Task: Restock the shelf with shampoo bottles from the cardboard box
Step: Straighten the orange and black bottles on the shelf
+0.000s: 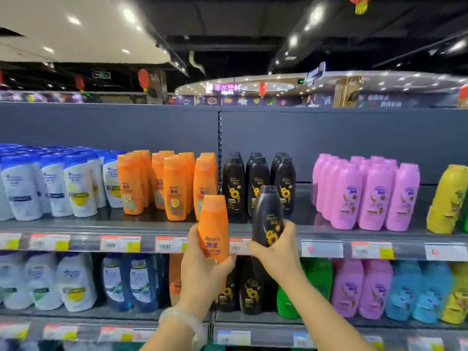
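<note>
price tags [120, 243]: print blurred | yellow bottle [448, 198]: cut by right edge

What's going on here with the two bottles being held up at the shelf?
A person is restocking shampoo. The left hand grips an orange plastic shampoo bottle, and the right hand grips a black plastic shampoo bottle with a sunflower label. Both are raised in front of the grey upper shelf, near the matching orange bottles and black bottles already standing there. Neither is set down yet.

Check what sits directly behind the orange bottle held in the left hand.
Behind the orange bottle are the shelf edge and a price tag, partly covered. Orange bottles on the shelf stand further back. Anything else is hidden by the bottle and left hand.
</note>
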`<state>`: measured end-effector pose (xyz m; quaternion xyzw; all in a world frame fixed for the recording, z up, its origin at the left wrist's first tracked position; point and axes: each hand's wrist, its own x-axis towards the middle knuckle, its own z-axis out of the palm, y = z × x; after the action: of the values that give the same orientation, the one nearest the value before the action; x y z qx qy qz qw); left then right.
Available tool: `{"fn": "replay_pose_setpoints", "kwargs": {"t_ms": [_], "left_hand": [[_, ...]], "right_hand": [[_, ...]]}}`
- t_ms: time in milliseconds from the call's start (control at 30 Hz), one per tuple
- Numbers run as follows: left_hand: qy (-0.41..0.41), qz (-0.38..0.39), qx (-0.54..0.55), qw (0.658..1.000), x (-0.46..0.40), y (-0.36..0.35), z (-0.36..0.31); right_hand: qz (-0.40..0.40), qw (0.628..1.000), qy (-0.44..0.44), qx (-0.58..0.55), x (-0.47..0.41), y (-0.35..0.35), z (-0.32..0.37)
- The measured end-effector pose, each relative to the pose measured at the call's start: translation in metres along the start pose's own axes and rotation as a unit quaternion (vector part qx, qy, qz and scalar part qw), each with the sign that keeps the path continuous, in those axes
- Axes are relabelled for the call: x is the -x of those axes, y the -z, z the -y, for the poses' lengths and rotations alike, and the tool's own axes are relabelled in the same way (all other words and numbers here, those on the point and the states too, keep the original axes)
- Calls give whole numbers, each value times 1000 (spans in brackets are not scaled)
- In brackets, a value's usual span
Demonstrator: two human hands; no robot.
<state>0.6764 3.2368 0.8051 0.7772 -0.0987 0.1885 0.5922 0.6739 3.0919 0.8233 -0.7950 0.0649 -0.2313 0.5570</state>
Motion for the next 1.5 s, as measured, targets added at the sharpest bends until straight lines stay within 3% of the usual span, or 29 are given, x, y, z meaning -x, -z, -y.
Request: {"fn": "replay_pose_setpoints", "kwargs": {"t_ms": [267, 667, 1333, 1433, 1500], "left_hand": [[-2, -25, 7, 1000, -35, 33, 11], [-75, 39, 32, 996, -122, 78, 36], [-57, 55, 48, 996, -142, 87, 63], [-66, 47, 58, 995, -142, 90, 59], [-69, 42, 58, 995, -142, 92, 59]], "right_hand": [[-5, 999, 24, 21, -22, -36, 16], [-129, 990, 29, 40, -89, -97, 36], [-192, 978, -2, 77, -100, -123, 18], [-244, 967, 55, 58, -87, -121, 20], [-270, 951, 152, 9, -71, -125, 33]]}}
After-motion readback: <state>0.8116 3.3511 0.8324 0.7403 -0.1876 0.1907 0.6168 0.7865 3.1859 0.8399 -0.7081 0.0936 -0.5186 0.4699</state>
